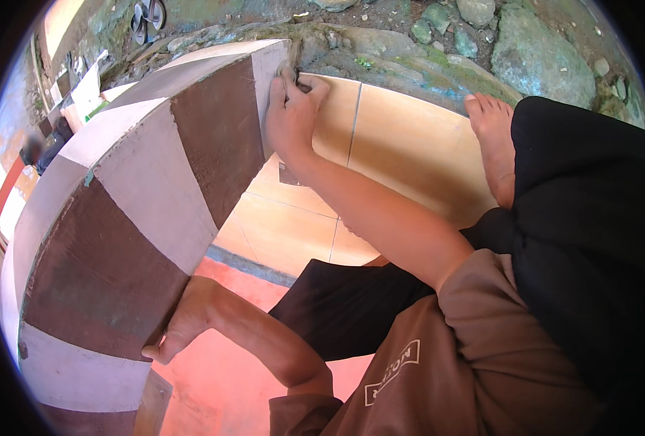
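R hand [292,116] fingers half-curled at painted wall [220,123] end, hold unclear; L hand [190,309] at lower edge, fingers mostly hidden, can't tell; poss. scrape if R slips.

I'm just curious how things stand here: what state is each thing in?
Painted wall: brown and pale blocks, edge chipped in places
Right hand: fingers bent, against the wall's end
Left hand: at the wall's lower edge, fingers mostly hidden
Floor tiles: laid, partly shaded
Foot: bare
Sandals: unworn, lying side by side
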Motion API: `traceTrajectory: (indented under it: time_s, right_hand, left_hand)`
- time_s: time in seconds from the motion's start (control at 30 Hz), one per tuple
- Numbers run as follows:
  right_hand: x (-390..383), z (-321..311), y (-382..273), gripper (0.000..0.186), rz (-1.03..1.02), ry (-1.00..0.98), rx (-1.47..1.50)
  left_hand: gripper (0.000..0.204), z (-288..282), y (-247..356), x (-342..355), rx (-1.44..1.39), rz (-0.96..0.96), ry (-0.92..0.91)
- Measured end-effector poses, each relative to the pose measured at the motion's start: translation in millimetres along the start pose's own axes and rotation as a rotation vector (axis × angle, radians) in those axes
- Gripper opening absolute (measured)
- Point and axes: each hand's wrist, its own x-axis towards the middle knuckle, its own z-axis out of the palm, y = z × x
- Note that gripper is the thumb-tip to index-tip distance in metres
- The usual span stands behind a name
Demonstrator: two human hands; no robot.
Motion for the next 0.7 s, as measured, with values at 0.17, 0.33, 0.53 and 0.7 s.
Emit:
traceTrajectory:
  time_s: [0.17, 0.33, 0.53, 0.7]
  right_hand:
    - [58, 2, 1, 0.048, 0.257, -0.021, -0.120]
    - [59, -6, -4, 0.055, 0.343, -0.190, -0.009]
    - [47, -6, -6, 0.052, 0.362, -0.269, 0.099]
    - [70, -18, -13, 0.050, 0.518, -0.187, 0.147]
  left_hand:
    - [0.044, -6, -7, -4, 0.002, -0.066, -0.043]
    - [0.042, -5, -8, 0, 0.023, -0.033, -0.050]
    - [0.042, -5, -3, 4, 0.004, -0.002, -0.033]
    - [0.042, -6, -8, -3, 0.022, -0.025, -0.051]
